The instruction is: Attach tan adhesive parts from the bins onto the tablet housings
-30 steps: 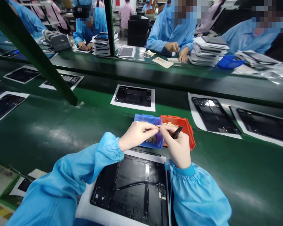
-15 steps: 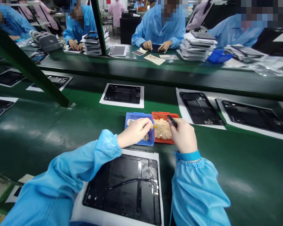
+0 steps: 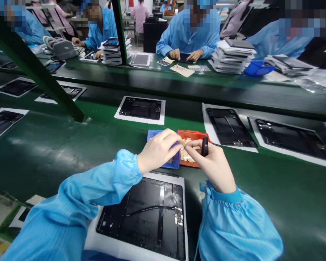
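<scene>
My left hand is over the blue bin, thumb and fingertips pinched together; whatever lies between them is too small to make out. Facing it, my right hand has a black pen-like tool tucked in its grip, while its thumb and forefinger pinch close to the left fingertips. Both sets of fingertips meet above the red bin, which holds beige paper-like pieces. Below the bins, an opened tablet housing with a black flex cable lies on white sheeting.
More tablet housings lie on white sheets along the green bench, one straight ahead and another to the right. A slanting green post crosses the left side. Co-workers in blue sit across, beside stacked tablets.
My left fingers have lifted slightly, and the small yellow piece seen at them earlier no longer shows. My right fingers have come in to the left fingertips, and the black tool now stands more upright.
</scene>
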Motion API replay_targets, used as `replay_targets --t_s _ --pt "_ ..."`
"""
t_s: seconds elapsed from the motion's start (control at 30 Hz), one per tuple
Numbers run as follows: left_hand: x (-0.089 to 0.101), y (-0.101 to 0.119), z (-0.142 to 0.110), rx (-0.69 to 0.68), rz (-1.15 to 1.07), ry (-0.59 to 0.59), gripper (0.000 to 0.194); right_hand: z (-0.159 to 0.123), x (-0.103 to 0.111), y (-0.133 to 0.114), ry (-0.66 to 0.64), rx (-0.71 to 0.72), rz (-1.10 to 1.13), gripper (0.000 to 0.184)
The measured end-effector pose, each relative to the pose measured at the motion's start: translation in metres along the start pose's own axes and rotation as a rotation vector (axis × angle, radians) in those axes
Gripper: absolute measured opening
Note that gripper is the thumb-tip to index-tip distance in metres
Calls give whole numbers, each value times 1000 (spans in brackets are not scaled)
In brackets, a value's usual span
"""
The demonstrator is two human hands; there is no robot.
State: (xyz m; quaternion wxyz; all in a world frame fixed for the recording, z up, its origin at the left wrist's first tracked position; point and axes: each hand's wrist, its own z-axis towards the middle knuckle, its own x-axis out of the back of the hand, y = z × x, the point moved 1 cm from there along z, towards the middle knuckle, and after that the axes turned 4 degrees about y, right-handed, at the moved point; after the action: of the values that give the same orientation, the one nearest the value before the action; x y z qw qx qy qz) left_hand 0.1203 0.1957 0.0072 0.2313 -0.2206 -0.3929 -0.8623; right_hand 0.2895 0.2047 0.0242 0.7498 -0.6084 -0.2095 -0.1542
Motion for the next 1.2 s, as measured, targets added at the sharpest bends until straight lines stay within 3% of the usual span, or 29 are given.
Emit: replay_targets --t_s 0.1,0.33,0.53,0.67,0.8,0.9,0.97,1.1,1.2 --pt "4 3 1 -80 44 -12 20 -2 0 -1 7 15 25 23" --pt "14 12 5 -110 93 -58 19 -7 4 -8 -7 67 65 26" --pt "8 21 9 -136 106 -89 18 -15 12 -9 32 153 -123 20" --pt "-7 21 26 -33 44 -227 17 -27 30 0 97 173 -284 21" --pt "-36 -3 53 182 130 -376 21 -49 57 12 265 118 -376 19" --pt "-57 -21 64 202 156 -445 16 -69 71 15 363 39 -362 34" --pt "-63 -21 65 199 150 -445 12 -82 74 13 402 43 -351 40" --pt "-40 9 47 123 80 -431 21 -97 64 5 327 198 -247 55" --pt "-3 41 15 -77 -236 -604 32 -102 46 -4 149 346 -83 71"
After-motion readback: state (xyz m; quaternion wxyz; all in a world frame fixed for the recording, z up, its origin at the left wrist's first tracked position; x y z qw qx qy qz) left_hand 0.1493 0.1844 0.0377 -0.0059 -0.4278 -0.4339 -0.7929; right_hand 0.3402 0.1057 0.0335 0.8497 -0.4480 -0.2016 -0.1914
